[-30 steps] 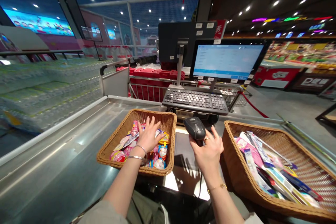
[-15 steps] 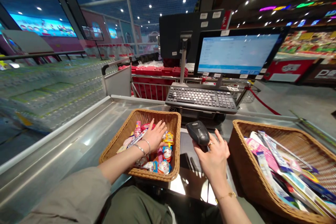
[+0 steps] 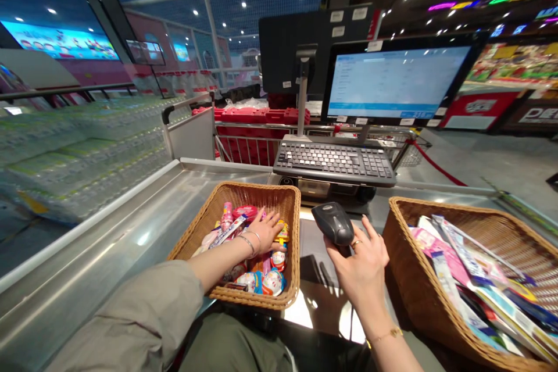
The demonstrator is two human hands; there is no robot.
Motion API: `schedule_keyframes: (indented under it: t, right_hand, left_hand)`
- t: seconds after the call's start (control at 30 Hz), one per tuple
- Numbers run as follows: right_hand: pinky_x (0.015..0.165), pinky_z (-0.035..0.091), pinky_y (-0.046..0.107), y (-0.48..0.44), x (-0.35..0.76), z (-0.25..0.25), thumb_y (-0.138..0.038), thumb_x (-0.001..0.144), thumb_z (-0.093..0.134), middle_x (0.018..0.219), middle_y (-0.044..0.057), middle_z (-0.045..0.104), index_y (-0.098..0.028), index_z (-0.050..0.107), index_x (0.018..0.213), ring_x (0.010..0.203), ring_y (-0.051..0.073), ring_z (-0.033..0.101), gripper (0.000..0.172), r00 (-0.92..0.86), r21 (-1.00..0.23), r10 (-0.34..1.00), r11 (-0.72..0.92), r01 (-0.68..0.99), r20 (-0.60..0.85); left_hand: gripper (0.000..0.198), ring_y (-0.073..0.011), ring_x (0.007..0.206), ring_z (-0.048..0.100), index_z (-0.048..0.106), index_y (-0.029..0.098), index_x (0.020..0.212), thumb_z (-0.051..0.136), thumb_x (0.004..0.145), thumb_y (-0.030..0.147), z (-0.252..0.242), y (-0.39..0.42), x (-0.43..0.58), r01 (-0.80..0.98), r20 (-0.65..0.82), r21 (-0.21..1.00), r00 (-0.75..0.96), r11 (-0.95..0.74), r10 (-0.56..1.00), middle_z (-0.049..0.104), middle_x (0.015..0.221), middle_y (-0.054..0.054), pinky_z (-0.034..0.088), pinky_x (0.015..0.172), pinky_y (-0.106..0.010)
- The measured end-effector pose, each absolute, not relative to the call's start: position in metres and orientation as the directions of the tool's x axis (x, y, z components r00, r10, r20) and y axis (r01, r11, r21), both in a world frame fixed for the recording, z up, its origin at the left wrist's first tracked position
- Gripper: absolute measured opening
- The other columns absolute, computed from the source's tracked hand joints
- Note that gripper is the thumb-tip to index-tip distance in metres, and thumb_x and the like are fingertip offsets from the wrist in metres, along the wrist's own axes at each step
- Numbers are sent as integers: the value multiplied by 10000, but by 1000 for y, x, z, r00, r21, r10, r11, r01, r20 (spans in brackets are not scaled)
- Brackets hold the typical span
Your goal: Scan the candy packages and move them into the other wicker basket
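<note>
My left hand point(image 3: 264, 233) reaches into the left wicker basket point(image 3: 192, 226), palm down with its fingers spread over packaged sweets. Under and beside it lie a yellow packet point(image 3: 282, 233), a round red package point(image 3: 244, 213), a pink bottle-shaped item point(image 3: 226, 216) and a long white-and-blue packet point(image 3: 231, 229). Several round blue-and-white wrapped candies point(image 3: 273, 282) fill the near end. My right hand point(image 3: 360, 258) is closed around a black barcode scanner point(image 3: 333, 222), held above the counter between the two baskets. Its grip is partly hidden by my fingers.
To the right stands another wicker basket point(image 3: 414, 296) with toothbrush-like packs and other packaged goods. A keyboard point(image 3: 335, 160) and a lit monitor point(image 3: 399, 84) stand behind the scanner. The metal counter point(image 3: 143, 238) has a raised edge on the left. A shopping cart point(image 3: 244, 148) is beyond.
My left hand has shifted slightly right and down inside the basket, nearer the yellow packet. The scanner in my right hand has moved a little to the right.
</note>
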State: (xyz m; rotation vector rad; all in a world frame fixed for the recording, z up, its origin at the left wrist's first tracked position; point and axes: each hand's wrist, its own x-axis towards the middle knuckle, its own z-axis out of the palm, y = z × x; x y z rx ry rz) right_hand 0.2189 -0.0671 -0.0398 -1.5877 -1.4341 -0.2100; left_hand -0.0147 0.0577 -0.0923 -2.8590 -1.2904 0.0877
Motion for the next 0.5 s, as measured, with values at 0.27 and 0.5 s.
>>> schedule_keyframes:
  t: [0.27,0.5]
  right_hand:
    - [1063,308,561,-68,218,-36,-442,811,585,1078,98,717,-204,693,884,1296,335,463,272,312,-542,682,146,828,662]
    - [1054,320,560,-67,218,-38,-442,816,585,1070,95,718,-203,683,857,1296,331,465,261,303,-528,670,157,834,677]
  left_hand:
    - [497,-299,1397,405,636,271,1222,605,831,577,-99,63,-16,747,-23,-2,665,-665,747,548,1431,-114,81,1186,-581]
    - [191,-218,1413,389,681,350,1061,574,905,324,-91,75,-29,710,-7,-2,704,-704,710,640,1334,27,26,1196,-583]
